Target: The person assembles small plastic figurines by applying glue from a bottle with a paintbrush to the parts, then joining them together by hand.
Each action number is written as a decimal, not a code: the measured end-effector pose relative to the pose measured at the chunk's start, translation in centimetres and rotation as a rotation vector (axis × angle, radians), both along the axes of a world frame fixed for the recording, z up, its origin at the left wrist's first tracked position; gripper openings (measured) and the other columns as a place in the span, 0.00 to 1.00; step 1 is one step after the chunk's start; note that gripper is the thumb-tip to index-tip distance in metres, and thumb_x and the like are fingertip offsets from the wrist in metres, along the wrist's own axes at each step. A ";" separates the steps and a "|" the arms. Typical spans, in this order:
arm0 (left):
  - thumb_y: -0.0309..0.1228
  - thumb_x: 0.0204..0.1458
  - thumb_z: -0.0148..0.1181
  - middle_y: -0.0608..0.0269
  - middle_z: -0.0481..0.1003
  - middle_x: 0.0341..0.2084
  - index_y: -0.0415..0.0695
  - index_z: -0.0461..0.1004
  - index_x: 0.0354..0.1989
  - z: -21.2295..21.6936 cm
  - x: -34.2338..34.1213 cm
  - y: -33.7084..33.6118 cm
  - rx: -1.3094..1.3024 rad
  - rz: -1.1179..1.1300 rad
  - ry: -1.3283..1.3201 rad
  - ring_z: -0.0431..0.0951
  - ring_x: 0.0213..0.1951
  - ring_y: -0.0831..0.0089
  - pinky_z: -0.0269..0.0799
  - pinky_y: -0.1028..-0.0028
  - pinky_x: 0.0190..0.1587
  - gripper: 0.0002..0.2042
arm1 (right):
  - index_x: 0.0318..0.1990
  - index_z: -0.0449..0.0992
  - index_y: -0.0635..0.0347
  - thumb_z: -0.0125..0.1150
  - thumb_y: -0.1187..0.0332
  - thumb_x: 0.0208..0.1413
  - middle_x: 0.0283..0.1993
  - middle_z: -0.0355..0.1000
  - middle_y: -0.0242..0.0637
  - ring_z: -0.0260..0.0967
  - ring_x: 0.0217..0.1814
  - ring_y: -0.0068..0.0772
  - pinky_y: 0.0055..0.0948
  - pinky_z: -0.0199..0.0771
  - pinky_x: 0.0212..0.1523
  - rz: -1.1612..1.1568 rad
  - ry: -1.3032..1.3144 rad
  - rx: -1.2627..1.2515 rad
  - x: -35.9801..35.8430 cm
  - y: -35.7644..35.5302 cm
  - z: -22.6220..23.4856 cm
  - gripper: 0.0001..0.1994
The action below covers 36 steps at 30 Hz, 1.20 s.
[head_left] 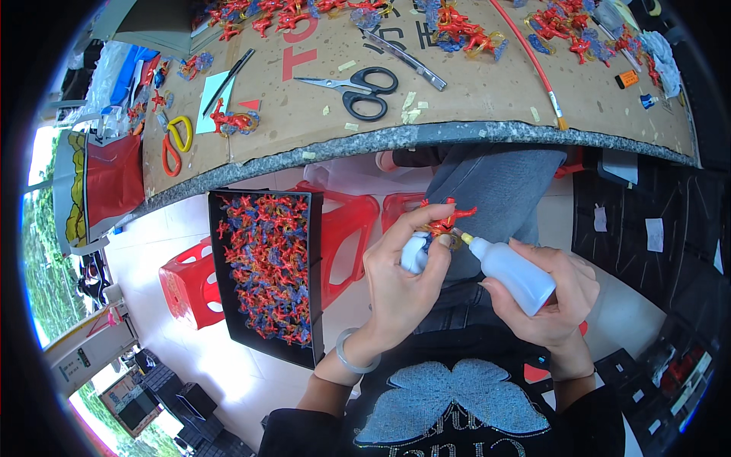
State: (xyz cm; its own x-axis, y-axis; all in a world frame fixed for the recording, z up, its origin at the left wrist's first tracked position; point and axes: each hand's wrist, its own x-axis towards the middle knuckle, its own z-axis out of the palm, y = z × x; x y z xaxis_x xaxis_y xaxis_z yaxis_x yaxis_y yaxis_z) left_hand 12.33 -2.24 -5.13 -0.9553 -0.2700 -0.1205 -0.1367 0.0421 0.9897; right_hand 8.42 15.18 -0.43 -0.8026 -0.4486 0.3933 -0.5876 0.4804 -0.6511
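My left hand [403,282] pinches a small red figurine [440,226] with yellowish, see-through parts between thumb and fingertips. A whitish object [415,253] is tucked against the same palm; its kind I cannot make out. Around a white squeeze bottle [512,274] my right hand [556,293] is closed. The bottle lies tilted, and its narrow yellow tip points up and left to the figurine's lower side; whether they touch I cannot tell. To the left of my hands, a black tray [316,282] holds several similar red, blue and yellow figurines.
On the cardboard-covered table [274,145] lie black-handled scissors [364,93], a red brush [533,65], a knife [407,61], orange-and-yellow-handled scissors [173,145] and several figurines [464,30]. Red stools [186,286] stand by the tray. Black trays [640,221] are at the right.
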 end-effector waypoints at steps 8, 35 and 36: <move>0.18 0.51 0.58 0.57 0.80 0.33 0.36 0.76 0.46 -0.1 0.1 0.0 -0.023 0.013 -0.019 0.80 0.34 0.77 0.73 0.79 0.35 0.13 | 0.41 0.75 0.72 0.76 0.70 0.37 0.29 0.77 0.47 0.77 0.23 0.38 0.27 0.77 0.24 0.029 0.038 -0.015 0.1 -0.3 -0.4 0.23; 0.19 0.52 0.57 0.61 0.79 0.35 0.35 0.74 0.50 0.4 -0.2 -0.9 0.368 -0.040 -0.143 0.78 0.37 0.81 0.73 0.80 0.41 0.15 | 0.37 0.77 0.70 0.71 0.69 0.37 0.28 0.78 0.42 0.78 0.27 0.28 0.20 0.74 0.29 -0.123 -0.283 -0.177 -0.1 0.4 -1.2 0.18; 0.19 0.52 0.57 0.61 0.79 0.35 0.35 0.74 0.50 0.4 -0.2 -0.8 0.340 -0.033 -0.119 0.78 0.37 0.81 0.73 0.80 0.41 0.15 | 0.37 0.77 0.70 0.71 0.69 0.37 0.28 0.78 0.42 0.78 0.27 0.28 0.20 0.74 0.29 -0.120 -0.275 -0.163 0.0 0.4 -1.2 0.18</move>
State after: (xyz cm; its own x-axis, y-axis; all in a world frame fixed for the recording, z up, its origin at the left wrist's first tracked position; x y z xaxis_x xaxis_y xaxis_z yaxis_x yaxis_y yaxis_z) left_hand 12.11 -3.04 -4.71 -0.9368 -0.1648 -0.3088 -0.2556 -0.2806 0.9252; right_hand 8.41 15.60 -1.60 -0.9317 -0.2939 0.2133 -0.3249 0.4119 -0.8513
